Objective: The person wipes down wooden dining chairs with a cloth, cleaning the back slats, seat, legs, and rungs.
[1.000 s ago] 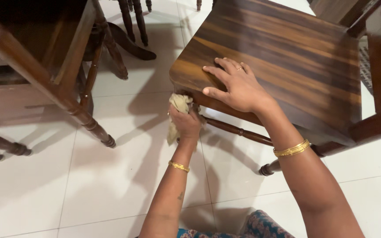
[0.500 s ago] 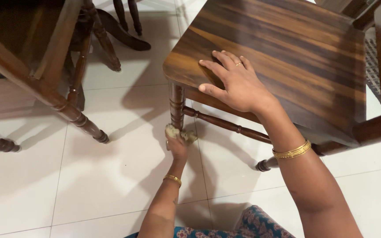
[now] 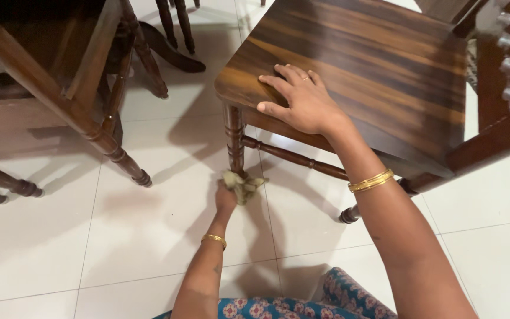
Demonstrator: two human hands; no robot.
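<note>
- Gripping a crumpled olive-green rag [image 3: 243, 185], the left hand [image 3: 226, 198] is seen low at the foot of the turned chair leg [image 3: 234, 139], fingers curled shut around the cloth.
- The rag is pressed against the leg's base, just above the white tiled floor [image 3: 149, 236].
- The right hand [image 3: 299, 101] is laid flat on the wooden chair seat [image 3: 373, 71], fingers slightly spread, at the front corner.

left hand [image 3: 226, 198] – grips cloth [image 3: 242, 185] at chair leg [image 3: 234, 139] foot | right hand [image 3: 299, 100] – flat on seat [image 3: 379, 65]
</note>
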